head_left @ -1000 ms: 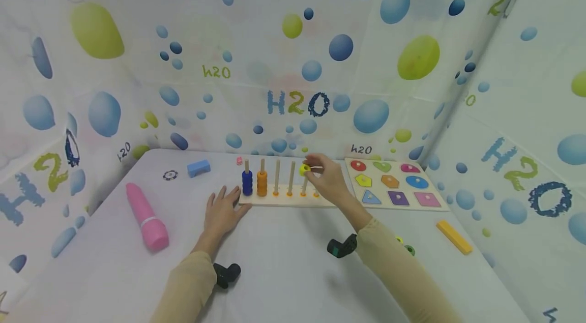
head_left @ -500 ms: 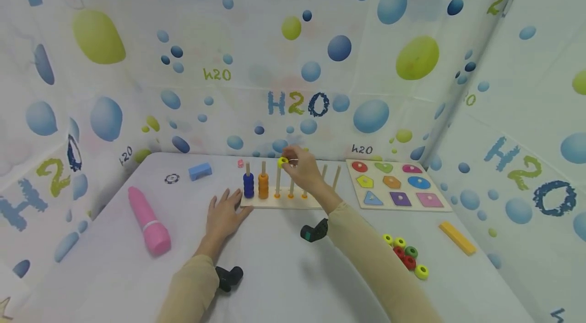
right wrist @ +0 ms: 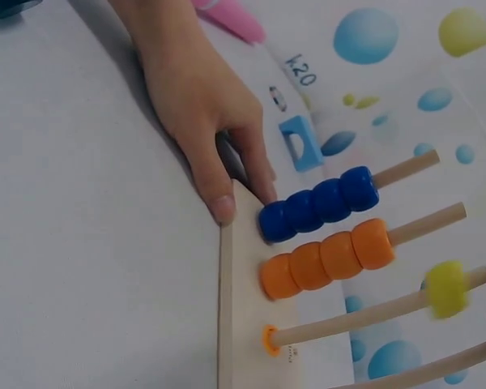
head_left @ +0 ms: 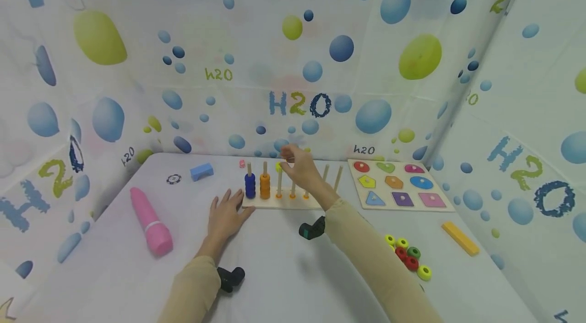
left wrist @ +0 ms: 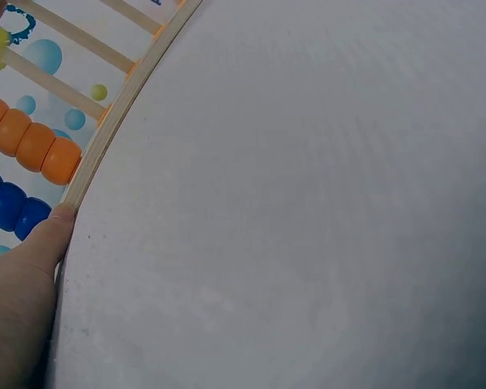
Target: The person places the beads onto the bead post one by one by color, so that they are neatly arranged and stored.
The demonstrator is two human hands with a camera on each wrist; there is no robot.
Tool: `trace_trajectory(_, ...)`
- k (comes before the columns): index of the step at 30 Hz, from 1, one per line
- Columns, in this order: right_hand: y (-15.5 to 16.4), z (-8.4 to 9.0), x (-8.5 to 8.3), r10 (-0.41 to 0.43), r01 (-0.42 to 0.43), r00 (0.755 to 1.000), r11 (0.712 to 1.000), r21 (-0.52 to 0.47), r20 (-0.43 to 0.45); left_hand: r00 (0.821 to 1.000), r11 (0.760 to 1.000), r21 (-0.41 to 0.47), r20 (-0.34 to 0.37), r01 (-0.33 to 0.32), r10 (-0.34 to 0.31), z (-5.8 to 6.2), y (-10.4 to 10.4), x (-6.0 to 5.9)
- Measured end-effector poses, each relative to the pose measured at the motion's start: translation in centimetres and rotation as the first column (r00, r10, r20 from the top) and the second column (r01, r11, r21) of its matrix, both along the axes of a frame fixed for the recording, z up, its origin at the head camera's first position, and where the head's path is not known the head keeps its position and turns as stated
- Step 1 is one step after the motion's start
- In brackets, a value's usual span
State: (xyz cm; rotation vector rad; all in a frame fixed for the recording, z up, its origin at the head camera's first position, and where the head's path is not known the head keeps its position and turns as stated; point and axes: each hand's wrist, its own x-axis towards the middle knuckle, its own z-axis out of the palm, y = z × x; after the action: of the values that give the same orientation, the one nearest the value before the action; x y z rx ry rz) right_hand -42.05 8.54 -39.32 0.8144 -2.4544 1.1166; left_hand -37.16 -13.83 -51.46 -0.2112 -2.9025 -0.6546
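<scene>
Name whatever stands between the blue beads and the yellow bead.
Orange beads, stacked on a peg of their own, stand between the blue beads and the yellow bead. The right wrist view shows it plainly; the head view agrees.

"H2O" and "h2O" printed repeatedly on white backdrop [head_left: 256, 23].

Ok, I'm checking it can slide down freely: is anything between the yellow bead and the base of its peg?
Nothing visible: below the yellow bead, its peg is bare down to the orange ring at the wooden base. The orange beads are on the neighbouring peg.
</scene>
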Motion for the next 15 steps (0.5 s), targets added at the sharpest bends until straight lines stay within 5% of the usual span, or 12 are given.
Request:
trace_trajectory(9, 0.8, 0.3, 0.4, -0.031, 0.026, 0.999, 0.993, -0.117, -0.039, 1.0, 1.0, 0.016, -0.019, 0.013, -0.013, -0.3, -0.2, -0.7)
trace_trajectory(15, 3.3, -0.4, 1.4, -0.043, 0.045, 0.999, 0.979, -0.199, 0.016, 1.0, 1.0, 0.012, -0.023, 0.014, -0.014, -0.6, -0.4, -1.2)
